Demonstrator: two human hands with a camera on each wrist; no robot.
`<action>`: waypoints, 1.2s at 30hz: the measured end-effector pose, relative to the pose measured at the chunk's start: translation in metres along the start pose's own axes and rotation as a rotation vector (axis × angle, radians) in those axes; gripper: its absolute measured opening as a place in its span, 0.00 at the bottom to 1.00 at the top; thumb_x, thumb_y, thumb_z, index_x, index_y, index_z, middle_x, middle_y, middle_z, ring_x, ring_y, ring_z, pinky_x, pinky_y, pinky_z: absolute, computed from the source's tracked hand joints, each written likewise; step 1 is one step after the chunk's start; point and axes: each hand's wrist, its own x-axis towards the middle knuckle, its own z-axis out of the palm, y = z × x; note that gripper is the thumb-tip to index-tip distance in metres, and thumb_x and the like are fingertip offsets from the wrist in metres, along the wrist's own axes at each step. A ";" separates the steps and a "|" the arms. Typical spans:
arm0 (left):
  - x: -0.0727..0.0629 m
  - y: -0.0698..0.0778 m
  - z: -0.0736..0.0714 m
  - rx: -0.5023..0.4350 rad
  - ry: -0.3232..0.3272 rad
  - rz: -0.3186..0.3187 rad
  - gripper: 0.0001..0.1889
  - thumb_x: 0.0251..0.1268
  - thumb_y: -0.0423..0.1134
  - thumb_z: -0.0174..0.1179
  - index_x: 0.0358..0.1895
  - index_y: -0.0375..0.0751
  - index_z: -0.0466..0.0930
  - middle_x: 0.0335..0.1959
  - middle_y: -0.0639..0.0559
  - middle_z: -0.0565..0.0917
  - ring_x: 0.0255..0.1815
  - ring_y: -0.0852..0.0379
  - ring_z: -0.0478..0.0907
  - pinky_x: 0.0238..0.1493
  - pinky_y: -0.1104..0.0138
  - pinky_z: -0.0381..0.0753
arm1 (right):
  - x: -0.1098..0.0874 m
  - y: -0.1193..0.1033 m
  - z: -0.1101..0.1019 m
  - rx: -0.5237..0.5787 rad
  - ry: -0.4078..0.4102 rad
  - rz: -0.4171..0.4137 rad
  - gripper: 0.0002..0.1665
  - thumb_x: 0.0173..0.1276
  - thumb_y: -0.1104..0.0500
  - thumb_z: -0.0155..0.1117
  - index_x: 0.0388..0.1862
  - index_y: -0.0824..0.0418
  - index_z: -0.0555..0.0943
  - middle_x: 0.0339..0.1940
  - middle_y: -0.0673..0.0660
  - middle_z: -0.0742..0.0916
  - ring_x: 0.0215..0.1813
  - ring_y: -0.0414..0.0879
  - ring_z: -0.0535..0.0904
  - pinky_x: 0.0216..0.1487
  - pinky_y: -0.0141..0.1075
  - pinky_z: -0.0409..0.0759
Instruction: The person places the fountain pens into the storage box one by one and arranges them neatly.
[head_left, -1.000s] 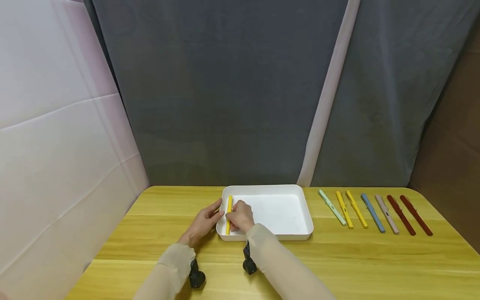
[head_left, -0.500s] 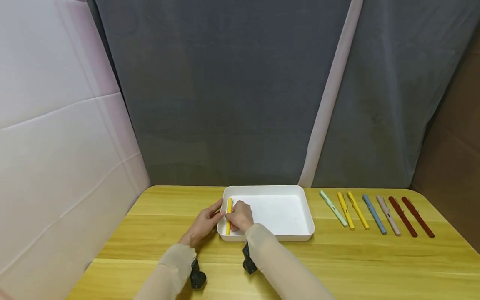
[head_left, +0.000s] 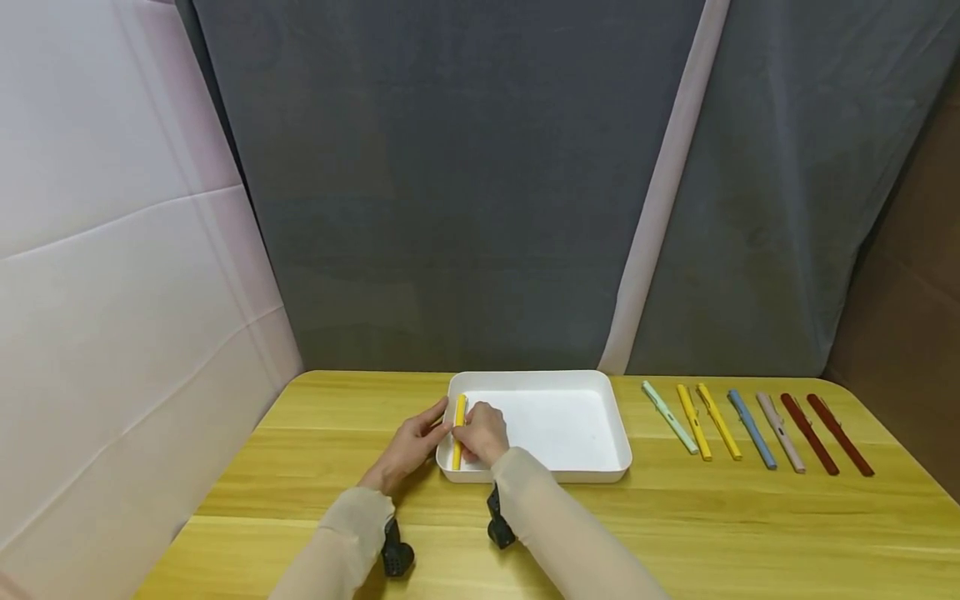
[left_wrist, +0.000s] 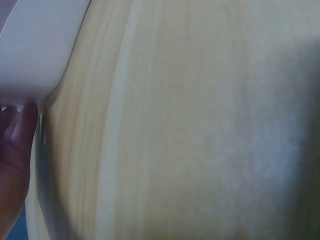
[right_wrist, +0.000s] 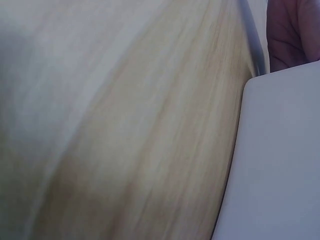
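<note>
A yellow pen (head_left: 458, 454) lies lengthwise along the left inner wall of a white tray (head_left: 555, 477). My right hand (head_left: 483, 432) reaches over the tray's near rim and pinches this pen, thumb on its left side; the other fingers are partly hidden. At the tray's left wall my left hand (head_left: 408, 446) holds the side, with its fingers outside and its thumb over the rim. The left wrist view catches fingers (left_wrist: 25, 127) against the white tray wall (left_wrist: 45, 55). A tray corner (right_wrist: 280, 150) fills the lower right of the right wrist view.
Right of the tray, several pens lie slanted in a row: a mint green pen (head_left: 670, 418), two yellow pens (head_left: 693, 422), a blue pen (head_left: 752, 429), a pale pink pen (head_left: 781, 432) and two dark red pens (head_left: 810, 434). A grey curtain (head_left: 465, 192) hangs behind the wooden table (head_left: 315, 433).
The head view has shifted slightly, so everything sits a little further right. Both hands, the tray and the pen show no other visible movement.
</note>
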 end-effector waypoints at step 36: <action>-0.001 -0.003 0.000 -0.011 0.000 0.007 0.28 0.71 0.34 0.50 0.72 0.37 0.55 0.73 0.40 0.57 0.71 0.44 0.57 0.65 0.53 0.64 | -0.001 0.005 0.000 0.032 -0.006 -0.037 0.17 0.58 0.58 0.70 0.41 0.68 0.79 0.11 0.50 0.75 0.09 0.36 0.66 0.11 0.24 0.63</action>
